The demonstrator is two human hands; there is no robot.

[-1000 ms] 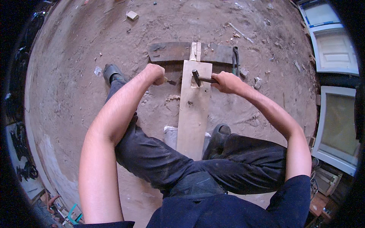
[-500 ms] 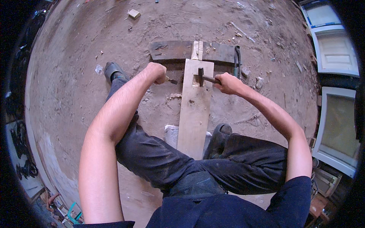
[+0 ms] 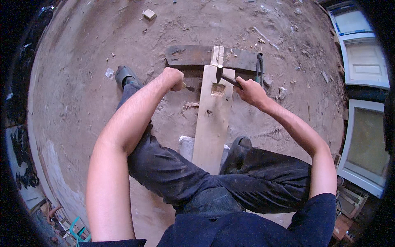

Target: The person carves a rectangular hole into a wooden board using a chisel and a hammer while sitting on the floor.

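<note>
A pale wooden board [image 3: 210, 136] runs away from me between my legs, with a rectangular notch [image 3: 218, 89] cut near its far end. My right hand [image 3: 252, 93] is closed round the handle of a hammer [image 3: 219, 74], whose head is over the board just beyond the notch. Left of the board, my left hand [image 3: 173, 78] is closed on a chisel [image 3: 189, 88]; its pale handle shows only in part, and its blade points toward the board without touching it.
A dark timber [image 3: 187, 55] lies crosswise at the board's far end, with a narrow pale wood piece [image 3: 217, 57] on it. A dark-handled tool [image 3: 259, 68] stands at its right end. Wood chips and a small block [image 3: 149, 14] lie on the dirt floor. White-framed panels [image 3: 364, 144] line the right side.
The hammer has moved away from me, from over the notch to just beyond it, so the notch now shows. My left hand keeps the chisel in about the same place. The view has shifted slightly.
</note>
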